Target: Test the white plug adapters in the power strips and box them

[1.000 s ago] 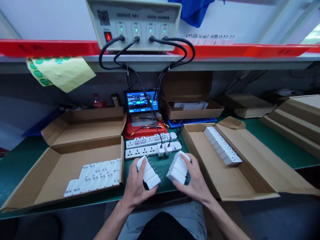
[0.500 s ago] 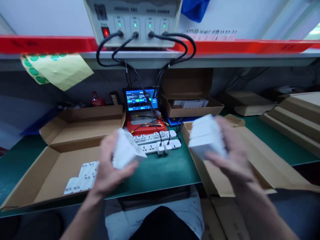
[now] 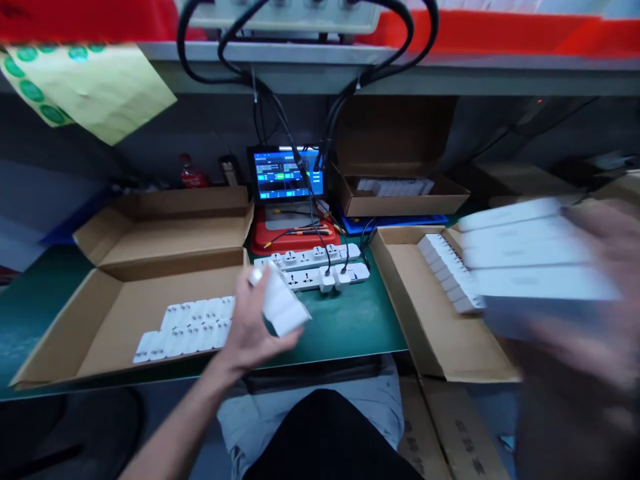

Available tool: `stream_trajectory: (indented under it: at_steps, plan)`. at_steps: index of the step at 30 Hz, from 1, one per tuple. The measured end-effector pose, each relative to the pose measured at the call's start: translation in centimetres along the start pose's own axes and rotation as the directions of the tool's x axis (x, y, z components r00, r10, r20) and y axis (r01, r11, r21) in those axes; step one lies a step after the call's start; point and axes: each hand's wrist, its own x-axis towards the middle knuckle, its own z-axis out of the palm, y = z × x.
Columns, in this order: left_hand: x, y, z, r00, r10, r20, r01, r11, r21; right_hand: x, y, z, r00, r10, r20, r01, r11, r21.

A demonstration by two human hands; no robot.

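My left hand (image 3: 247, 333) is closed around a small stack of white power adapters (image 3: 287, 303), tilted over the green table just in front of the power strips. My right hand (image 3: 595, 327), smeared by motion, is closed on another stack of white power adapters (image 3: 525, 257), raised close to the camera beside the right cardboard box (image 3: 400, 293). Inside that box stands a row of white adapters (image 3: 450, 277). The left cardboard box (image 3: 95, 330) holds several white adapters (image 3: 193, 327) with their plug pins facing up.
Two white power strips (image 3: 300, 267) lie mid-table, with black cables (image 3: 313, 213) hanging to them from the shelf (image 3: 300, 60). Behind them are a small screen (image 3: 285, 177) and a red case (image 3: 260, 237). An open box of adapters (image 3: 410, 203) stands at the back.
My right hand has moved right and nearer the camera with its stack. The row of adapters in the right box now shows. My left hand has shifted slightly right; the view has tilted down.
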Motion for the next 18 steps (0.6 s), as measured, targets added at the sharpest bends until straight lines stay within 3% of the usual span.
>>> stream_trajectory:
  at_steps: [1, 3, 6, 8, 11, 14, 18]
  plan:
    - [-1.1, 0.0, 2.0, 0.997, -0.002, 0.078, 0.002, 1.0, -0.001, -0.6, -0.7, 0.3, 1.0, 0.014, -0.026, -0.014, 1.0, 0.009]
    - [-3.4, -0.2, 5.9, 0.976, -0.043, 0.215, 0.043, 0.999, 0.007, -1.8, -1.9, 3.1, 1.0, 0.03, -0.002, -0.029, 0.998, 0.062]
    - [-6.0, -0.8, 9.4, 0.96, -0.071, 0.272, 0.068, 0.997, 0.022, -3.3, -2.9, 9.6, 0.979, -0.047, 0.198, 0.013, 0.986, 0.168]
    - [-6.8, -1.1, 9.9, 0.956, -0.077, 0.285, 0.076, 0.997, 0.014, -4.0, -3.1, 13.2, 0.947, -0.121, 0.299, 0.058, 0.976, 0.21]
    - [-7.3, -1.5, 9.6, 0.949, -0.108, 0.296, 0.113, 0.994, 0.0, -4.2, -3.3, 16.3, 0.89, -0.221, 0.4, 0.118, 0.957, 0.266]
    - [-7.5, -1.9, 9.7, 0.938, -0.118, 0.326, 0.132, 0.991, -0.021, -3.8, -3.4, 17.6, 0.829, -0.269, 0.491, 0.112, 0.939, 0.325]
    - [-7.1, -2.0, 9.4, 0.935, -0.117, 0.336, 0.17, 0.977, -0.133, -3.7, -2.5, 17.6, 0.785, -0.229, 0.575, -0.019, 0.919, 0.393]
